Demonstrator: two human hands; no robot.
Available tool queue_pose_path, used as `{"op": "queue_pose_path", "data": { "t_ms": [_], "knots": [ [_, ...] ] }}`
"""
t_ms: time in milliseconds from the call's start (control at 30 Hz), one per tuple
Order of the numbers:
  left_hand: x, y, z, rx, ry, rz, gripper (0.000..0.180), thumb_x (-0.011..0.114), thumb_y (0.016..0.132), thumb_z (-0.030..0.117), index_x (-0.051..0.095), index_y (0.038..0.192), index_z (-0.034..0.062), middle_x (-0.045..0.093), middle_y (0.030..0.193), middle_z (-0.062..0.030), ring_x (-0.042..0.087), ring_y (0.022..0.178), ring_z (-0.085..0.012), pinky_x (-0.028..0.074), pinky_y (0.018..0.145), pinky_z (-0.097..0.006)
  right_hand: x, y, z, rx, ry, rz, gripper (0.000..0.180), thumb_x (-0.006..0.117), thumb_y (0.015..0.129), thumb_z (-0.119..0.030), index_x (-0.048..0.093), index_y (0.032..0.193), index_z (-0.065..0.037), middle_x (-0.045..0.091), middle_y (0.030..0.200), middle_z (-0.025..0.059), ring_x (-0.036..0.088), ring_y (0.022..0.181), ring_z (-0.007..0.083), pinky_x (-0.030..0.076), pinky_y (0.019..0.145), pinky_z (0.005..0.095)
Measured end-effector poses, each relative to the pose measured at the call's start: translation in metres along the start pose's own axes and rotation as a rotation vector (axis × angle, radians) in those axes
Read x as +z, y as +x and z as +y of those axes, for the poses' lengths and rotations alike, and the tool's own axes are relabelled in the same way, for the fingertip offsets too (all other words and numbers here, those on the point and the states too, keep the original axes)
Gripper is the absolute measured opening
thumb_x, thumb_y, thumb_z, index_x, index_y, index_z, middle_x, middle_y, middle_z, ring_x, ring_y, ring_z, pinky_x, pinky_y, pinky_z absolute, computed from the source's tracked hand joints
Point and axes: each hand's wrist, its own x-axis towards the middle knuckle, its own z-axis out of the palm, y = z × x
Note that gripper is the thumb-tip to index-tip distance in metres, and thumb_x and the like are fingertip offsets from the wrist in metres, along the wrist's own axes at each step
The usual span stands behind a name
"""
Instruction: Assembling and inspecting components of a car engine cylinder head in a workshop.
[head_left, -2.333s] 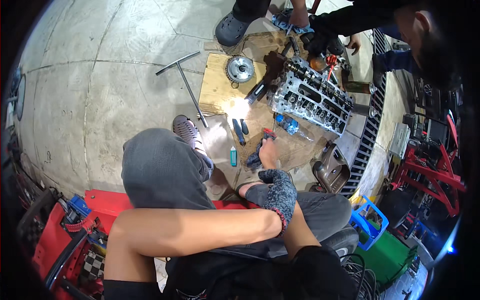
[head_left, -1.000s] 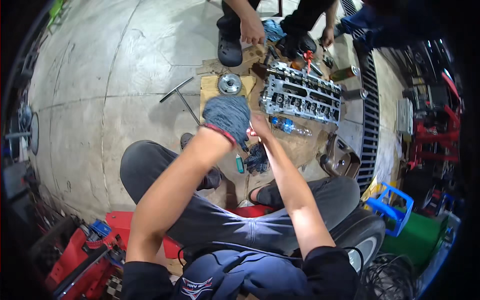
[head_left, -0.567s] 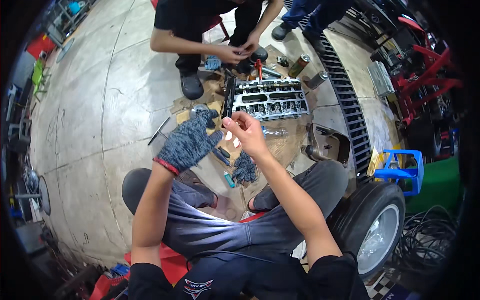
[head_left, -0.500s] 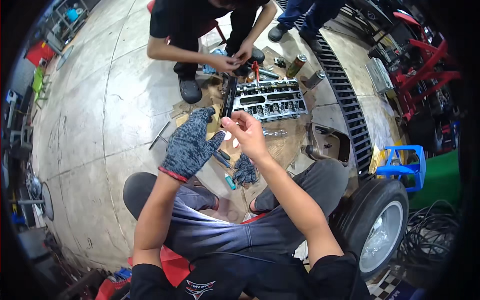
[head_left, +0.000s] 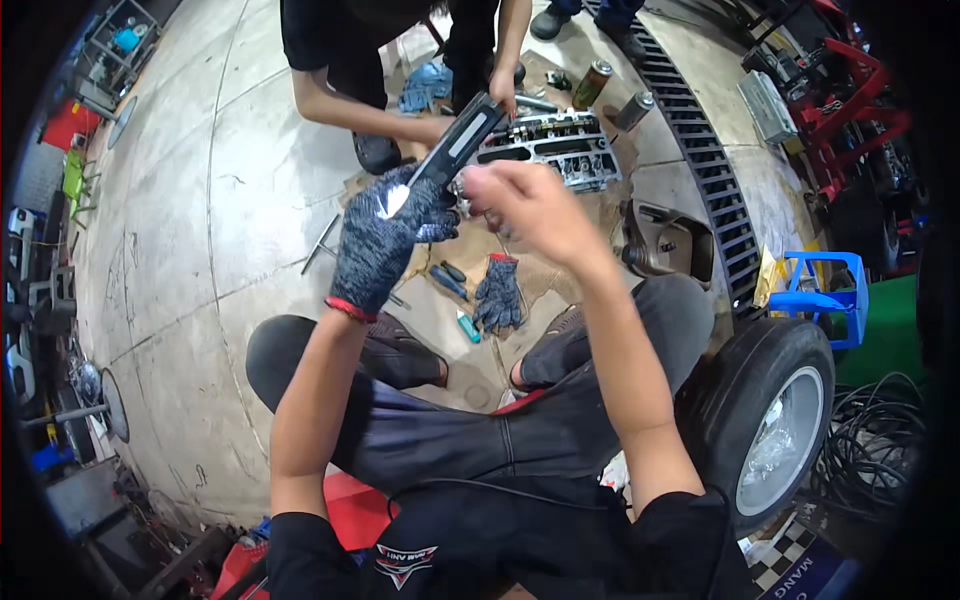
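Observation:
My left hand (head_left: 385, 235), in a dark grey knit glove with a red cuff, is closed around the lower end of a long black work light (head_left: 460, 143). The light slants up to the right, and a bright white glow shows at the glove. My bare right hand (head_left: 530, 205) is beside it with curled fingers, somewhat blurred; something small and shiny seems to be at the fingertips. Beyond lies a metal cylinder head (head_left: 585, 160), partly covered by the light and hands. A co-worker's hand (head_left: 503, 92) is at the light's upper end; their other hand is partly hidden behind it.
On the cardboard lie a spare glove (head_left: 498, 295), dark-handled tools (head_left: 450, 280) and a teal tube (head_left: 468, 327). A T-handle wrench (head_left: 320, 243) is at left. Two spray cans (head_left: 593, 85), a drain pan (head_left: 665, 245), a floor grate (head_left: 700, 150) and a wheel (head_left: 765, 420) are on the right.
The work light, upright beside the cylinder head before, is now tilted in my left hand. My right hand has moved up and right. The co-worker's hands have parted, one reaching the light.

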Motion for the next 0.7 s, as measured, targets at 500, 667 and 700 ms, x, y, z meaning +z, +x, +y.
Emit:
{"op": "queue_pose_path", "data": {
  "t_ms": [500,667,700],
  "knots": [
    [-0.019,-0.001,-0.021,0.021,-0.023,-0.179,0.032,0.057,0.088,0.024,0.059,0.104,-0.0035,0.064,0.085,-0.0101,0.064,0.074,-0.0158,0.053,0.065,-0.027,0.133,-0.018,0.323,0.914,-0.849,0.055,0.036,0.057,0.08,-0.031,0.065,0.103,-0.004,0.063,0.108,0.0155,0.06,0.102,0.0297,0.049,0.082,0.0413],
    [-0.011,-0.003,-0.006,-0.053,-0.144,-0.184,0.025,0.049,0.084,0.002,0.063,0.105,0.0049,0.065,0.086,-0.0083,0.063,0.075,-0.0184,0.048,0.067,-0.03,0.098,-0.011,0.326,0.85,-0.813,-0.072,0.034,0.063,0.075,-0.026,0.065,0.099,-0.002,0.065,0.101,0.0156,0.063,0.094,0.0282,0.052,0.075,0.0378],
    [-0.012,-0.002,-0.007,0.006,-0.023,-0.194,0.026,0.047,0.085,0.002,0.062,0.106,0.005,0.065,0.087,-0.0084,0.062,0.076,-0.0182,0.048,0.068,-0.03,0.082,-0.003,0.315,0.8,-0.78,-0.208,0.031,0.063,0.073,-0.022,0.065,0.096,-0.002,0.066,0.097,0.0142,0.065,0.088,0.0263,0.052,0.072,0.0369]
  ]
}}
